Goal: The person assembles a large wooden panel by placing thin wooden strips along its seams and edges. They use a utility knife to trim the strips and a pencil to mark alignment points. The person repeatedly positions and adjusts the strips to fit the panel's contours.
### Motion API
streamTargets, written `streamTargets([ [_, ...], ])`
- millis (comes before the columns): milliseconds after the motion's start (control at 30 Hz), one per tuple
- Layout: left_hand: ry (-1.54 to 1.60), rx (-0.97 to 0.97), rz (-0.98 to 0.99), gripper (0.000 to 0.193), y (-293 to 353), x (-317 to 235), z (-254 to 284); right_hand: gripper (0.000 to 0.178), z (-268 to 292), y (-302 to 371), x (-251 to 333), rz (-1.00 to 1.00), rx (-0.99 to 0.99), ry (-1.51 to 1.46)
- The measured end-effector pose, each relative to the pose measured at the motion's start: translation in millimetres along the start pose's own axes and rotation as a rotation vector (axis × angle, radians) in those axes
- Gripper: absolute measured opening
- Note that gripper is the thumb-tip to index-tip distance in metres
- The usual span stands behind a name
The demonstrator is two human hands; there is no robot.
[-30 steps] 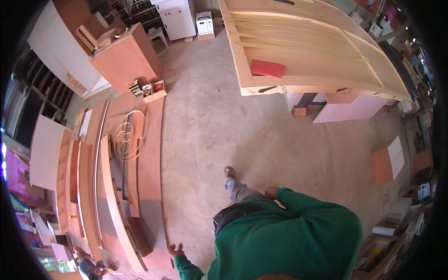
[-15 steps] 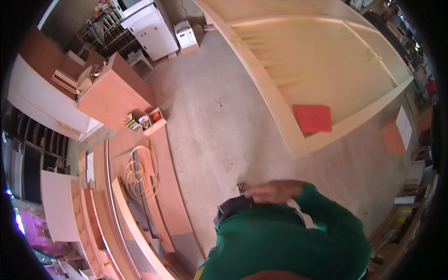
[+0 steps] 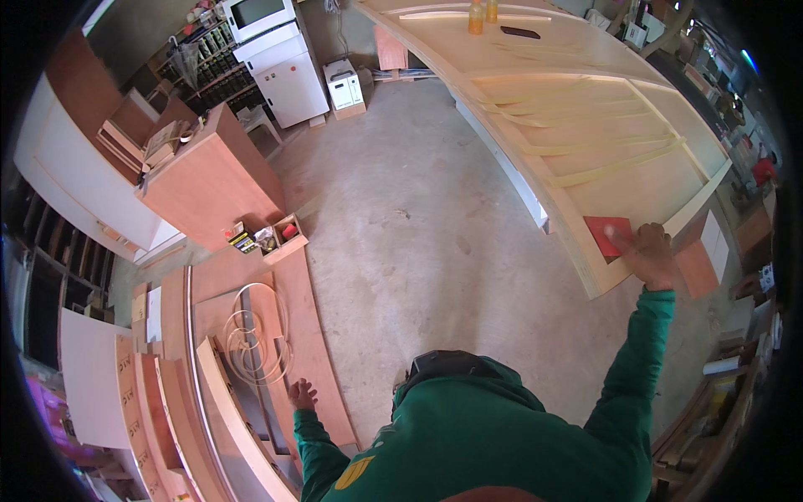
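A flat red sheet (image 3: 604,237) lies at the near corner of the large pale wooden panel (image 3: 585,159), on the right. My right hand (image 3: 650,255) is stretched out to the sheet's right side. One digit, smeared by motion, lies over the red surface while the other fingers curl at its edge; the underside of this grip is hidden. My left hand (image 3: 303,393) hangs low on the left with its fingers apart and nothing in it. Below it are wooden boards (image 3: 322,368) and a coil of thin pale strip (image 3: 255,335).
Yellowish strips (image 3: 619,167) cross the panel; two orange bottles (image 3: 476,18) and a dark flat object (image 3: 520,33) sit at its far end. An open box of small items (image 3: 280,238) stands by a wooden cabinet (image 3: 209,167). A white machine (image 3: 288,79) is at the back. Concrete floor (image 3: 393,234) lies between.
My right hand has gone from my waist out to the red sheet. My left hand has come into view on the left. The view has shifted, showing more of the panel's far end.
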State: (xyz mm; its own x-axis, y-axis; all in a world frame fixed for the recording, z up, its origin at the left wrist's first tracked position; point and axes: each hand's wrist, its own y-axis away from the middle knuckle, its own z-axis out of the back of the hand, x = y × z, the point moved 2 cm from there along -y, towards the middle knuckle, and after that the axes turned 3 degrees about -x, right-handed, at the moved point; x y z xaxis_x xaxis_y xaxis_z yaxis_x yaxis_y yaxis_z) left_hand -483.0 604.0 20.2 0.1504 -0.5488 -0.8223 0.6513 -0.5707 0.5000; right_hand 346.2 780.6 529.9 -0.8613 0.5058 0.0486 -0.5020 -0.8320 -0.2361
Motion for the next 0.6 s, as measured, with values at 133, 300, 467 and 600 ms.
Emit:
streamTargets([
  [133, 0.068, 0.088, 0.022, 0.037, 11.4, 23.9, 5.8, 0.077, -14.4, 10.0, 26.5, -0.056, -0.089, 0.001],
  [300, -0.546, 0.306, 0.077, 0.030, 42.8, 172.9, 10.5, 0.073, -49.1, -27.4, -21.5, -0.017, -0.097, -0.107],
  [467, -1.001, 0.403, 0.082, 0.026, 93.5, 199.1, 48.8, 0.090, -52.3, -23.9, -30.7, -0.186, -0.013, -0.151],
  [600, -1.072, 0.379, 0.044, 0.025, 110.9, 197.2, 89.1, 0.079, -35.0, -37.9, 2.2, -0.115, 0.115, -0.073],
])
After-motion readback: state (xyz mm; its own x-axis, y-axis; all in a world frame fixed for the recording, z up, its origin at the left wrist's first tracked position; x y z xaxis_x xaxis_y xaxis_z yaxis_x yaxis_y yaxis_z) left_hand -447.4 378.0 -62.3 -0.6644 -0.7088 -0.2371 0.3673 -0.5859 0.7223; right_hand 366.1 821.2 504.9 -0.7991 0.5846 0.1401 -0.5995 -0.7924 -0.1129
